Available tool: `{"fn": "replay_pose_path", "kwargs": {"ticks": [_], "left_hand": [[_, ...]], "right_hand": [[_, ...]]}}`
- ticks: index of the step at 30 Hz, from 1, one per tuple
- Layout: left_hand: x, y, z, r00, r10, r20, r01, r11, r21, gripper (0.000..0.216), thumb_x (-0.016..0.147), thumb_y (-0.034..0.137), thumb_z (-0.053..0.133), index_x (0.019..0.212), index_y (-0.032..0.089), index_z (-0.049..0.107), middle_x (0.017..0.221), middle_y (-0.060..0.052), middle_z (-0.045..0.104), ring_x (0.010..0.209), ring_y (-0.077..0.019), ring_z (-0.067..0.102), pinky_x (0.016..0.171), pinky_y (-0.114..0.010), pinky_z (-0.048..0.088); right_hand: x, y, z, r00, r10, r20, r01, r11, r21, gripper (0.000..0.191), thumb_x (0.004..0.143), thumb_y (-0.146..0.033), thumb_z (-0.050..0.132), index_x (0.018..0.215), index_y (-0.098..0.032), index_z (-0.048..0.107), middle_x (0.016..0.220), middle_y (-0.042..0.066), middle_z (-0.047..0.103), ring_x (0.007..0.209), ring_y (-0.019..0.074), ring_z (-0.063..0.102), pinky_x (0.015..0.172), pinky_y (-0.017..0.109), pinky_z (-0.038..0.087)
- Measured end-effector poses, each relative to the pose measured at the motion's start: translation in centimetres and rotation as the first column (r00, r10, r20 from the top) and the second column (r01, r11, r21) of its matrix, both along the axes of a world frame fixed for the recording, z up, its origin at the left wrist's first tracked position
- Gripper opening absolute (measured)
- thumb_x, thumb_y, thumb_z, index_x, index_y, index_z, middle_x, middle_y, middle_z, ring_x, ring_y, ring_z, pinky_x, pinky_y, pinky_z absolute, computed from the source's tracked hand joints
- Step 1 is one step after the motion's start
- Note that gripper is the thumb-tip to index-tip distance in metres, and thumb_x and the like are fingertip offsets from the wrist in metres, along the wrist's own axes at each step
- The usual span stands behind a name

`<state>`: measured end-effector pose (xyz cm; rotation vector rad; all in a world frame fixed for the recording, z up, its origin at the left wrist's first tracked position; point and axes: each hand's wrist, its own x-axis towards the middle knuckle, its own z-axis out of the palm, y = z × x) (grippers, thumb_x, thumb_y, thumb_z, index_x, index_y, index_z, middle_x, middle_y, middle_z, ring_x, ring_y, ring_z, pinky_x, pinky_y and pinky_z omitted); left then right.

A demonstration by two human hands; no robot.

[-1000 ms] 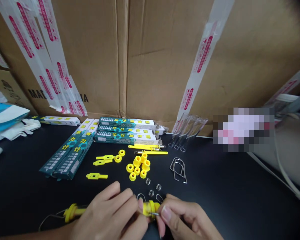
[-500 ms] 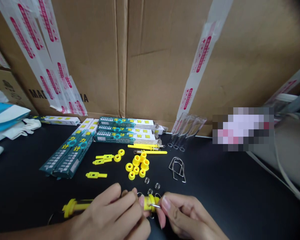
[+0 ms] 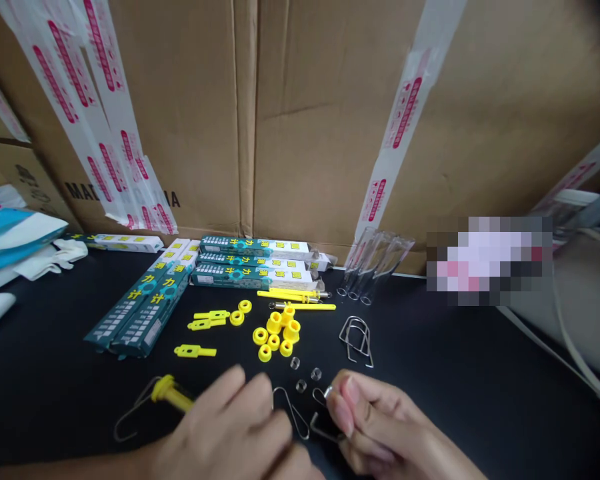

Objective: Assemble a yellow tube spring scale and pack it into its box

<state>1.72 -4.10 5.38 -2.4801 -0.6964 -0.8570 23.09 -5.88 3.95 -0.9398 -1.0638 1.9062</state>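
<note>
My left hand (image 3: 235, 427) is closed around a yellow and clear spring scale (image 3: 173, 395). A long wire hook (image 3: 125, 420) sticks out from its left end; the hand hides the rest. Beside it, my right hand (image 3: 380, 427) pinches a bent wire handle (image 3: 323, 430), most of it covered by the fingers. Between the hands lie thin wire hooks (image 3: 295, 417). Just beyond are several small coil springs (image 3: 301, 385). Yellow caps and rings (image 3: 275, 323) are grouped farther back, and flat yellow pieces (image 3: 195, 351) lie to their left.
D-shaped wire handles (image 3: 357, 340) lie to the right, in front of clear tubes (image 3: 375, 267). Yellow rods with springs (image 3: 300, 300) rest before green and white boxes (image 3: 250, 273). A large taped carton (image 3: 310, 133) stands behind. White gloves (image 3: 55, 260) are at far left.
The hands have drawn apart: my right hand with the wire handle has left the scale's yellow end cap. The scale's left end has tilted up, and its hook now shows.
</note>
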Motion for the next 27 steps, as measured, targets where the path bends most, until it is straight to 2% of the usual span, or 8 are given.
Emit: {"fn": "replay_pose_path", "kwargs": {"ticks": [4,9,13,15,17,19,21,27], "left_hand": [[0.4,0.1,-0.5,1.000,-0.025,0.011,0.025,1.000,-0.002,0.028,0.103,0.043,0.063,0.085,0.022,0.066,0.077,-0.001,0.068,0.077,-0.0195,0.067,0.074,-0.031,0.057],[0.6,0.2,-1.2,0.999,-0.038,0.019,0.038,0.999,-0.019,0.042,0.113,0.023,0.041,0.076,0.021,0.060,0.065,0.003,0.063,0.063,-0.0185,0.063,0.066,-0.032,0.050],[0.2,0.3,-0.4,1.000,-0.016,0.024,0.017,1.000,-0.024,0.058,0.115,0.030,0.021,0.075,0.021,0.061,0.066,0.001,0.067,0.067,-0.0210,0.065,0.069,-0.037,0.049],[-0.2,0.2,0.0,1.000,-0.020,0.023,0.020,1.000,-0.007,0.060,0.114,0.022,0.016,0.080,0.020,0.064,0.069,0.000,0.070,0.070,-0.0212,0.067,0.070,-0.037,0.047],[-0.7,0.1,0.0,1.000,-0.014,0.009,0.014,0.999,-0.040,0.057,0.111,0.010,0.016,0.085,0.019,0.066,0.073,0.001,0.072,0.071,-0.0201,0.068,0.071,-0.038,0.045],[-1.0,-0.1,-0.4,0.999,0.027,0.039,-0.024,0.997,-0.078,0.054,0.113,0.018,0.019,0.088,0.019,0.067,0.079,0.001,0.075,0.077,-0.0220,0.069,0.075,-0.039,0.045],[-1.2,-0.3,-1.1,0.996,0.034,0.078,-0.024,0.991,-0.130,0.053,0.115,0.034,0.025,0.084,0.022,0.066,0.079,0.002,0.074,0.077,-0.0229,0.068,0.077,-0.041,0.045],[-1.1,-0.1,-1.3,0.998,0.000,0.069,0.010,0.987,-0.157,0.042,0.115,0.032,0.033,0.093,0.019,0.067,0.085,0.003,0.075,0.083,-0.0207,0.069,0.085,-0.038,0.045]], "right_hand": [[0.3,0.1,0.4,0.997,-0.069,-0.030,0.068,0.998,-0.014,0.042,0.088,-0.051,0.078,0.070,-0.020,0.056,0.062,-0.009,0.026,0.056,0.0123,0.012,0.052,0.027,0.012],[0.2,0.2,0.8,0.979,-0.190,0.072,0.188,0.981,0.036,0.045,0.088,-0.061,0.074,0.074,-0.020,0.060,0.063,-0.008,0.032,0.055,0.0113,0.016,0.050,0.026,0.013],[0.2,0.5,0.4,0.970,-0.216,0.113,0.215,0.976,0.020,0.047,0.084,-0.063,0.078,0.076,-0.019,0.063,0.063,-0.008,0.031,0.055,0.0102,0.015,0.049,0.024,0.012],[0.3,0.6,0.2,0.968,-0.222,0.119,0.223,0.975,0.008,0.049,0.082,-0.065,0.079,0.076,-0.019,0.063,0.062,-0.009,0.031,0.054,0.0094,0.014,0.048,0.024,0.011],[0.4,0.7,0.0,0.967,-0.225,0.121,0.227,0.974,-0.004,0.051,0.081,-0.067,0.079,0.076,-0.018,0.062,0.062,-0.009,0.031,0.053,0.0086,0.015,0.048,0.023,0.011],[0.5,0.7,-0.2,0.966,-0.233,0.111,0.235,0.972,-0.005,0.052,0.080,-0.067,0.079,0.075,-0.018,0.063,0.062,-0.009,0.031,0.052,0.0082,0.016,0.047,0.023,0.012],[0.6,0.6,-0.3,0.963,-0.250,0.099,0.252,0.968,-0.005,0.053,0.079,-0.068,0.079,0.076,-0.018,0.063,0.062,-0.009,0.031,0.053,0.0081,0.016,0.047,0.023,0.012],[-0.2,0.3,-0.2,0.963,-0.250,0.104,0.250,0.968,0.010,0.058,0.080,-0.075,0.074,0.075,-0.019,0.061,0.057,-0.012,0.024,0.051,0.0081,0.012,0.046,0.023,0.011]]}}
